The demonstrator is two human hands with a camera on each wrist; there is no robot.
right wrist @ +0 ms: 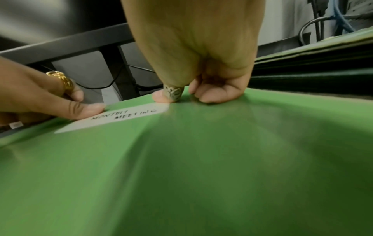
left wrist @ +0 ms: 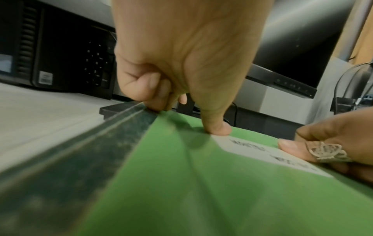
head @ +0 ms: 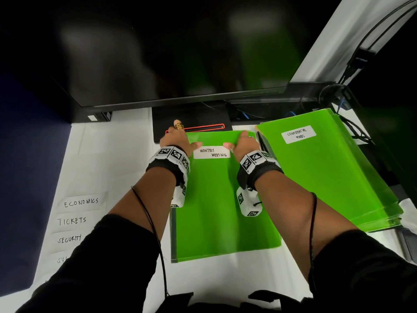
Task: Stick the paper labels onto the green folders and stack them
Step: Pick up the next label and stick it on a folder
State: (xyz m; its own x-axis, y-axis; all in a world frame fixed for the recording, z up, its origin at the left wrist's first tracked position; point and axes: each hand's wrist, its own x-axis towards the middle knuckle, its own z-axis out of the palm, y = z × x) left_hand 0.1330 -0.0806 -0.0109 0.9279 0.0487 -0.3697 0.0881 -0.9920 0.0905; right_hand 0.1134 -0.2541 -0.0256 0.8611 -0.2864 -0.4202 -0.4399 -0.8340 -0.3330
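Observation:
A green folder (head: 225, 199) (left wrist: 201, 191) (right wrist: 181, 175) lies in front of me on the white table (head: 117, 154). A white label reading MONTHLY MEETING (head: 212, 152) (left wrist: 272, 153) (right wrist: 121, 118) sits near its top edge. My left hand (head: 180, 141) (left wrist: 187, 115) grips the folder's top left edge, its thumb beside the label's left end. My right hand (head: 243, 143) (right wrist: 185, 95) holds the top edge at the label's right end, with its thumb on that end and its fingers curled. A stack of green folders (head: 327, 172) lies to the right, the top one labelled CONFIDENTIAL FUNDS (head: 298, 134).
Loose labels ECONOMICS (head: 81, 202), TICKETS (head: 71, 220) and SECURITY (head: 68, 239) lie in a column on the left. A large dark monitor (head: 169, 53) and its black base with a red strip (head: 194, 126) stand just beyond the folder. Cables (head: 352, 127) run behind the stack.

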